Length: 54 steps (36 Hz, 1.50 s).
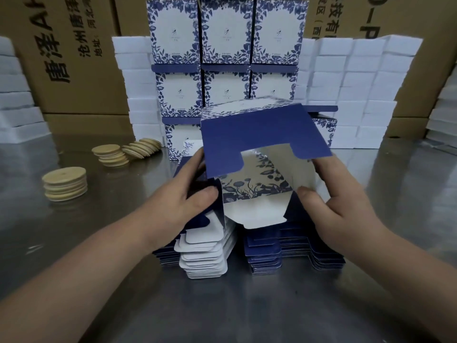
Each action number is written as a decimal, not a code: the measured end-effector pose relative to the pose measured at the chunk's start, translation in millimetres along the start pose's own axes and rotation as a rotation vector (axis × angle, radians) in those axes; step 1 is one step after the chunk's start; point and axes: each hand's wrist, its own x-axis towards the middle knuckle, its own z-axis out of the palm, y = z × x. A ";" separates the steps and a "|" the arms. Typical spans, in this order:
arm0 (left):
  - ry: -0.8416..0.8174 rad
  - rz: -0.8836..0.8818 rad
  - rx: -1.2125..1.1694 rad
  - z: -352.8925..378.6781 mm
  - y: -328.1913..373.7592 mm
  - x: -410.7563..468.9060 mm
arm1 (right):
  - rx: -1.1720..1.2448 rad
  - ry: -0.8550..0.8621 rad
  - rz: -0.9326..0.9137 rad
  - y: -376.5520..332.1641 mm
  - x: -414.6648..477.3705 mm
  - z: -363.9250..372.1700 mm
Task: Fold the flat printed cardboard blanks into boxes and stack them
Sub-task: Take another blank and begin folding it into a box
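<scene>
Hands are both busy with one box. The left hand (pixel 195 196) grips the left side of the half-folded box (pixel 259 134), with its thumb flat on the dark blue wall and its fingers curled round behind. The right hand (pixel 338 204) holds the right side, with its thumb pressed by the open end. The hands are apart, one on each side, and both are clamped on that box.

The box is in the middle of the view, held up just over the pile of flat blanks (pixel 296 253). Its open end faces the person. A big dark blue flap sticks up at 12 o'clock and a white flap hangs down at 6 o'clock. Blue flowers show inside.

The pile lies at 6 o'clock on the shiny grey table (pixel 222 305), with white tabs on its left part and blue tabs on its right.

At 12 o'clock the finished boxes (pixel 226 33) stand in a wall, three across, white with blue leaves. Plain white boxes (pixel 358 95) are stacked at 2 o'clock. Round wooden lids (pixel 65 183) sit in small heaps at 9 o'clock. Brown cartons (pixel 74 58) stand at the back.
</scene>
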 end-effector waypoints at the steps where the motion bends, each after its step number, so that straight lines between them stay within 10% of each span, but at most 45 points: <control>1: 0.005 -0.003 0.025 -0.5 -2.0 -0.2 | -0.018 -0.019 0.030 1.4 -0.4 1.1; 54: 0.690 0.267 0.245 12.8 -3.3 -4.8 | 0.001 0.098 0.045 9.3 -12.7 12.9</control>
